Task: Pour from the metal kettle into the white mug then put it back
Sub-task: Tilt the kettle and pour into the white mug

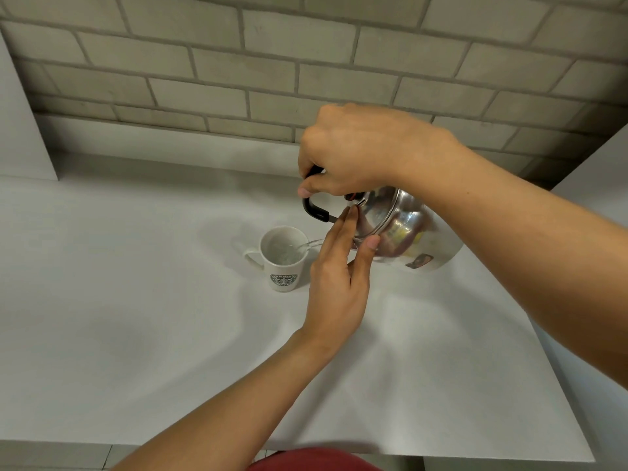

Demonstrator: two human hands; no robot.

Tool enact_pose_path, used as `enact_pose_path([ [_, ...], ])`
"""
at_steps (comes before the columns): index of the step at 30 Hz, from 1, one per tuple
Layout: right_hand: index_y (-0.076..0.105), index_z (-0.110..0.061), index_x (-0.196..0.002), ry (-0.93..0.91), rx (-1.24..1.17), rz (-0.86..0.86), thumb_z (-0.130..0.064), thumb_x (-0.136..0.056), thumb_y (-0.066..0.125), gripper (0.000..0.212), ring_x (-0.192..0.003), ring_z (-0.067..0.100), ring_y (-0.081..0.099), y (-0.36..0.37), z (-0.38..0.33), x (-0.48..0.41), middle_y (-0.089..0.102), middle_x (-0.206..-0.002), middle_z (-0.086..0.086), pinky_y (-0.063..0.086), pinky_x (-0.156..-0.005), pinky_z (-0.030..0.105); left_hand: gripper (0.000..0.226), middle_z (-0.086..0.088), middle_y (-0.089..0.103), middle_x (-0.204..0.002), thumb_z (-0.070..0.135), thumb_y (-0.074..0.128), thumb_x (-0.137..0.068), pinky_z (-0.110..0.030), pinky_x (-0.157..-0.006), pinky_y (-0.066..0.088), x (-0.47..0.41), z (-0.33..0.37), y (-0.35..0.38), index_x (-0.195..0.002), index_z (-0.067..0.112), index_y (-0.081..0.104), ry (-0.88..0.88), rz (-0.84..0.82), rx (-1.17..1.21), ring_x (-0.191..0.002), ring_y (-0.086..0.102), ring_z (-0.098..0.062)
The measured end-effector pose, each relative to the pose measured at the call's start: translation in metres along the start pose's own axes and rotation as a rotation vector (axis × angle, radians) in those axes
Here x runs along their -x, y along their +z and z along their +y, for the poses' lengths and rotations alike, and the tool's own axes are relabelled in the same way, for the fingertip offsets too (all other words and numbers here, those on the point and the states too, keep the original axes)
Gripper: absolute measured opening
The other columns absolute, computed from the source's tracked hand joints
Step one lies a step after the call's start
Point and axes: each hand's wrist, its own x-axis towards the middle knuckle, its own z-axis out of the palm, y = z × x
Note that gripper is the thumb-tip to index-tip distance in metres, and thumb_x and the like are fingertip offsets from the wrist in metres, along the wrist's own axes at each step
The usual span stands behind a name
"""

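The shiny metal kettle (411, 232) is tilted steeply to the left above the counter. My right hand (350, 151) grips its black handle (314, 210) from above. My left hand (339, 277) reaches up with its fingertips pressed flat against the kettle's lid (373, 212); the fingers are straight, not wrapped around anything. A clear stream of water (311, 245) runs from the kettle into the white mug (283, 258), which stands upright just left of my left hand, with a green logo on its front and its handle pointing left. The spout is hidden behind my left hand.
The white counter (136, 300) runs to a grey brick wall (238, 62) at the back. White panels rise at the far left (20, 130) and at the far right (598, 185). The counter's front edge is near the bottom of the view.
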Motion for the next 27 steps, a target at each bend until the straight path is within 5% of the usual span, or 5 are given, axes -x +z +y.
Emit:
enact_pose_path([
  [6, 0.081, -0.019, -0.1, -0.016, -0.001, 0.025, -0.049, -0.097, 0.067, 0.034, -0.082, 0.036, 0.069, 0.004, 0.0, -0.001, 0.046, -0.066, -0.011, 0.062, -0.074, 0.048, 0.051, -0.002, 0.053, -0.152, 0.033, 0.054, -0.107, -0.028, -0.106, 0.047, 0.0, -0.003, -0.003, -0.154, 0.016, 0.044, -0.003, -0.013, -0.004, -0.13, 0.059, -0.025],
  [10, 0.08, -0.017, -0.098, -0.018, -0.031, 0.068, -0.05, -0.098, 0.064, 0.037, -0.082, 0.036, 0.068, 0.013, 0.006, -0.003, 0.051, -0.067, -0.005, 0.06, -0.07, 0.045, 0.05, -0.003, 0.053, -0.152, 0.03, 0.055, -0.107, -0.019, -0.103, 0.046, -0.002, -0.008, -0.009, -0.153, 0.014, 0.046, 0.002, -0.033, -0.051, -0.133, 0.057, -0.02],
  [15, 0.081, -0.024, -0.11, -0.026, -0.166, 0.189, -0.053, -0.101, 0.059, 0.038, -0.075, 0.025, 0.065, 0.034, 0.023, 0.013, 0.074, -0.08, 0.002, 0.055, -0.065, 0.039, 0.054, -0.001, 0.043, -0.161, 0.038, 0.051, -0.106, -0.039, -0.115, 0.043, 0.0, -0.014, -0.022, -0.156, 0.018, 0.042, -0.007, -0.145, -0.132, -0.148, 0.039, -0.012],
  [17, 0.08, -0.025, -0.115, -0.032, -0.208, 0.246, -0.054, -0.101, 0.056, 0.041, -0.08, 0.024, 0.07, 0.043, 0.029, 0.021, 0.08, -0.09, 0.002, 0.058, -0.073, 0.043, 0.054, 0.001, 0.04, -0.163, 0.038, 0.051, -0.107, -0.023, -0.121, 0.029, -0.001, -0.014, -0.025, -0.156, 0.019, 0.041, 0.014, -0.182, -0.223, -0.151, 0.033, -0.007],
  [27, 0.083, -0.012, -0.113, 0.054, -0.395, 0.736, -0.037, -0.099, 0.07, 0.032, -0.078, 0.028, 0.077, 0.094, 0.05, 0.064, 0.082, -0.087, 0.009, 0.06, -0.073, 0.045, 0.03, 0.011, 0.056, -0.133, 0.044, 0.057, -0.103, -0.002, -0.092, 0.036, -0.009, -0.011, -0.045, -0.125, 0.024, 0.062, 0.183, -0.142, -0.391, -0.123, 0.051, 0.007],
])
